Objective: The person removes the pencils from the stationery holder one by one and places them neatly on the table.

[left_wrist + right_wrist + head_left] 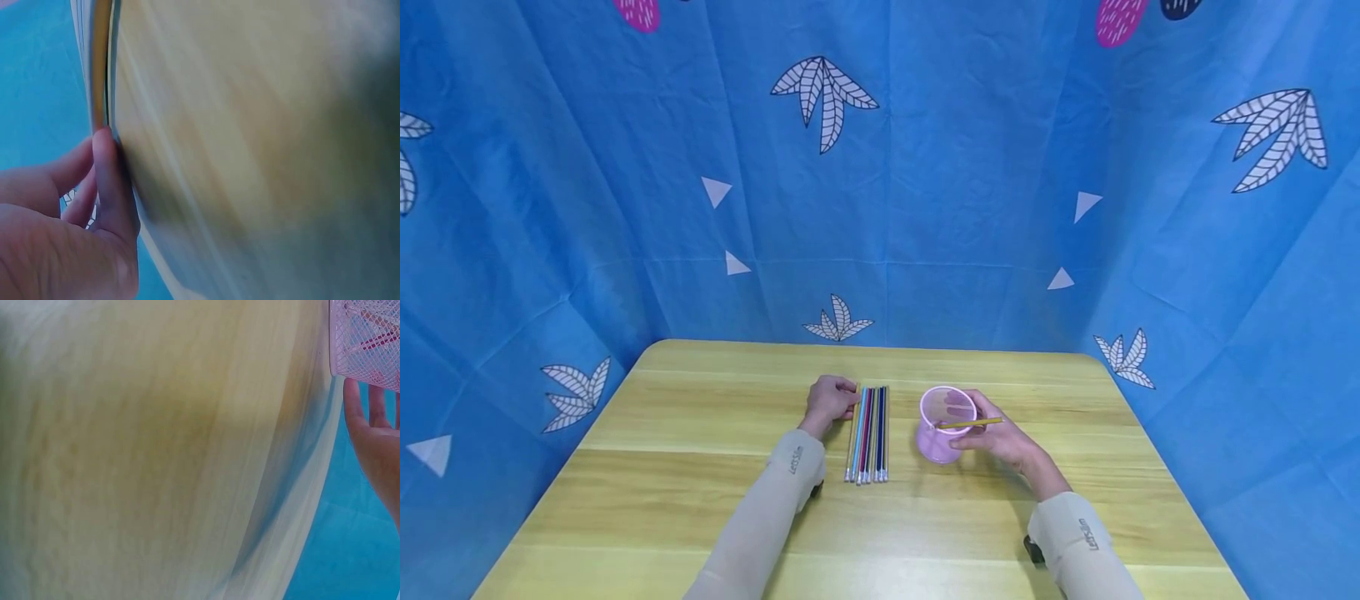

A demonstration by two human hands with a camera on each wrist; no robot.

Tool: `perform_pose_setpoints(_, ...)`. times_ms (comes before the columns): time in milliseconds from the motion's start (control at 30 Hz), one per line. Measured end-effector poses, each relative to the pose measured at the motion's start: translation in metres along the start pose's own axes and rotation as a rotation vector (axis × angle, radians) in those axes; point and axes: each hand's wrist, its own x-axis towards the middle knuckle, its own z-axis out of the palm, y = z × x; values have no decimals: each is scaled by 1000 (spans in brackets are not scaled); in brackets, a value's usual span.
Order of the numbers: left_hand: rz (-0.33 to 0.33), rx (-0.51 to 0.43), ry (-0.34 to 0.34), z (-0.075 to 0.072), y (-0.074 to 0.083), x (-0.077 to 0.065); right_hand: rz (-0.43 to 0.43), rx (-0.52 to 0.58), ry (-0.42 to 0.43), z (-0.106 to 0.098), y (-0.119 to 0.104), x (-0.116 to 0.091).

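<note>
Several pencils (870, 433) lie side by side on the table, their eraser ends toward me. At the far end of the row's left edge, my left hand (833, 398) pinches a yellow pencil (853, 442) between thumb and fingertips. The left wrist view has the fingertips against this yellow pencil (100, 62). To the right of the row, my right hand (1000, 433) holds a pink mesh pencil cup (937, 446) from its right side. One yellow pencil (970, 423) sticks out over the cup's rim. In the right wrist view, fingers (353, 403) reach the mesh cup (369, 350).
The light wood table (700, 517) has rounded far corners. A blue patterned cloth (955, 208) hangs behind it and along both sides. Between the pencil row and the cup is a narrow strip of tabletop.
</note>
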Motion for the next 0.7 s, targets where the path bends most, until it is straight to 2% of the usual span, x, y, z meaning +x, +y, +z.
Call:
perform_pose_setpoints(233, 22, 65, 27, 3, 1, 0, 18, -15, 24, 0, -1, 0)
perform_pose_setpoints(433, 6, 134, 64, 6, 0, 2, 11, 3, -6, 1, -1, 0)
perform_pose_setpoints(700, -10, 108, 56, 6, 1, 1, 2, 2, 2, 0, -1, 1)
